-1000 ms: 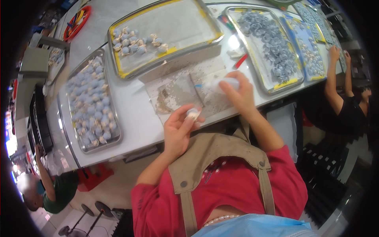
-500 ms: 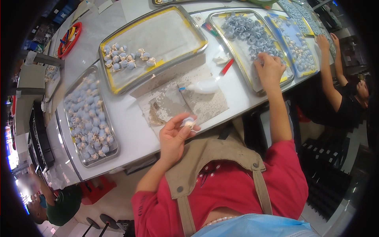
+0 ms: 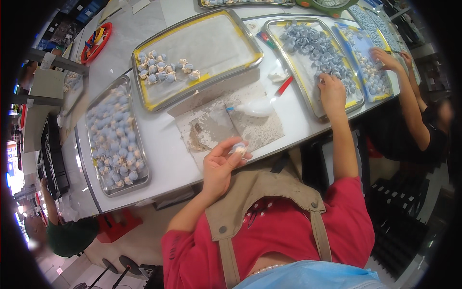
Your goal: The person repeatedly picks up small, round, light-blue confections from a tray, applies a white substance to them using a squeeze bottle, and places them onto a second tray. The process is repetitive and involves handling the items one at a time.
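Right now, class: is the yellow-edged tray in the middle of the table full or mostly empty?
Mostly empty. The yellow-edged tray holds only a small cluster of blue-and-white pieces near its left end; the rest shows bare lining.

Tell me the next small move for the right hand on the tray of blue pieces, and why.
Probably close the fingers on one blue piece. The right hand already rests on the blue pieces in the right-side tray, while the left hand holds one small piece near the work mat.

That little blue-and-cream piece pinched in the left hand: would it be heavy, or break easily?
Probably light: the left hand lifts the small blue-and-cream piece with fingertips alone. It looks rounded, so it might roll if nudged. Similar pieces lie piled loosely in a metal tray, suggesting they are not very fragile.
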{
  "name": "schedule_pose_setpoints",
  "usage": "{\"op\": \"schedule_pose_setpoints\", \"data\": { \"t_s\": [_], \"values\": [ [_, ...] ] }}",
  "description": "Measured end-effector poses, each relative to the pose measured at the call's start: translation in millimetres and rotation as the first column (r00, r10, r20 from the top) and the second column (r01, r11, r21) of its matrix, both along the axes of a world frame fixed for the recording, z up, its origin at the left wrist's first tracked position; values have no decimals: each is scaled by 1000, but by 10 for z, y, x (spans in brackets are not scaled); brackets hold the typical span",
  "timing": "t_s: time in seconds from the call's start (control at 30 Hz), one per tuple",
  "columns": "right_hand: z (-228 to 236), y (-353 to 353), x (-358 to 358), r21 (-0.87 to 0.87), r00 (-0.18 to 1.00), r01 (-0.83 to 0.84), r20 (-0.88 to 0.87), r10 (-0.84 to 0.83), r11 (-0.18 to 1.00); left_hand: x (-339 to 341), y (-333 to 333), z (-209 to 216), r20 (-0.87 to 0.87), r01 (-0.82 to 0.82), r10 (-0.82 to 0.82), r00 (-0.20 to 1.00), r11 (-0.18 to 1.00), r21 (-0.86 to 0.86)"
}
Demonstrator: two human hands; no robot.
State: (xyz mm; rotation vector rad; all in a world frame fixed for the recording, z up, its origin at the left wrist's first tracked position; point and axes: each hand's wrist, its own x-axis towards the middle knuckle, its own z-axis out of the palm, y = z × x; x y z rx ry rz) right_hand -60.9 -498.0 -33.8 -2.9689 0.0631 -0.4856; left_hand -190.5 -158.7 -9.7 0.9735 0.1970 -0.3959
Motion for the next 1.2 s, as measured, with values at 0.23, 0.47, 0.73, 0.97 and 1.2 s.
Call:
{"op": "schedule_pose_setpoints", "data": {
  "t_s": [0.23, 0.47, 0.73, 0.97, 1.2],
  "values": [
    [389, 430, -203, 656, 997, -69, 32, 64, 751, 10, -9, -71, -1, -43, 43, 999, 999, 14],
    [421, 1480, -919, 992, 914, -124, 105, 393, 24, 24, -49, -84, 63, -75, 78, 995, 996, -49],
    [219, 1838, -980, 565, 758, -646, 398, 516, 514, 2, -33, -104, 80, -14, 17, 997, 999, -34],
    [283, 1735, -992, 532, 761, -642, 354, 544, 552, 15, -58, -113, 105, -55, 55, 993, 998, 0],
    [228, 1690, -1003, 461, 754, -657, 392, 527, 597, 14, -99, -63, 183, -61, 47, 982, 995, 73]
  ]
}}
